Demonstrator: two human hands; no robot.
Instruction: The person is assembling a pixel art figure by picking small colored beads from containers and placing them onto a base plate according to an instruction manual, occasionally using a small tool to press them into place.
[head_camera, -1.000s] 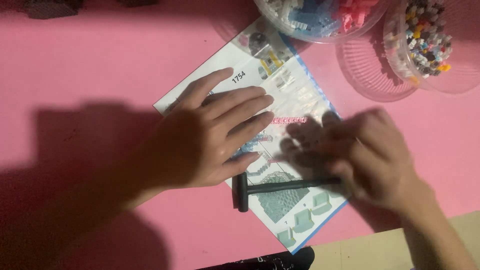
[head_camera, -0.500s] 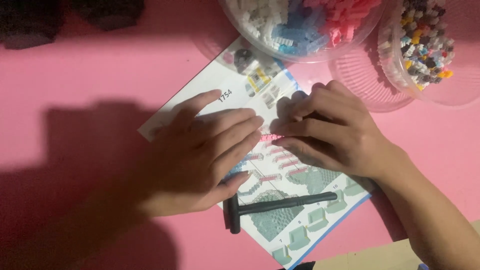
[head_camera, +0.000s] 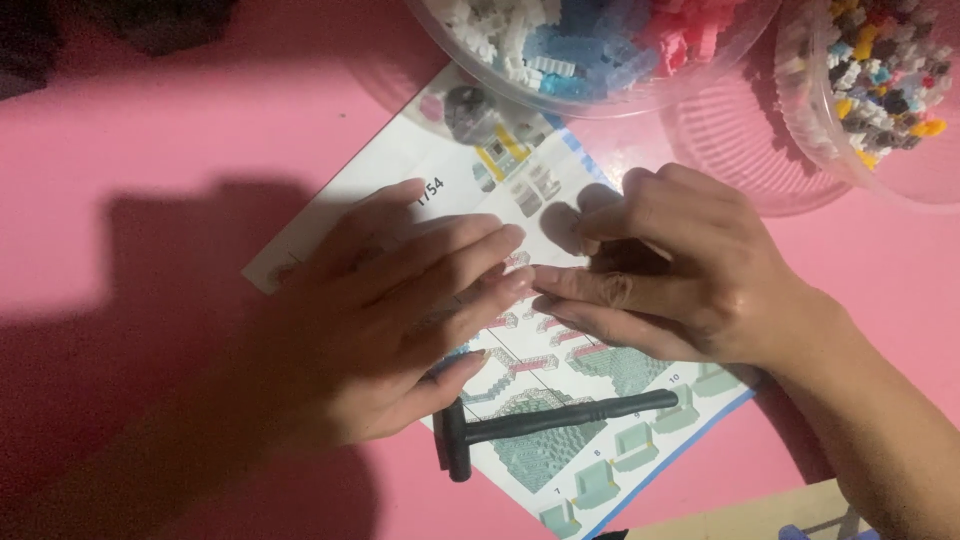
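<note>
My left hand (head_camera: 385, 315) lies flat, fingers spread, on a printed instruction sheet (head_camera: 440, 160) spread on the pink table (head_camera: 150, 150). My right hand (head_camera: 670, 265) rests palm down on the same sheet, its fingertips meeting those of the left near the sheet's middle. Whether anything small sits under the fingers is hidden. A black T-shaped tool (head_camera: 540, 425) lies on the sheet's lower part, just below the left thumb, touched by neither hand.
A clear bowl (head_camera: 600, 60) of white, blue and pink small bricks stands at the top. A second clear tub (head_camera: 880, 90) of mixed coloured pieces is at the top right, beside a clear lid (head_camera: 740, 150). A tan edge (head_camera: 720, 520) shows bottom right.
My right hand has slid up the sheet from beside the black tool to its middle, meeting the left fingertips. The left hand stays flat; the view shifted slightly.
</note>
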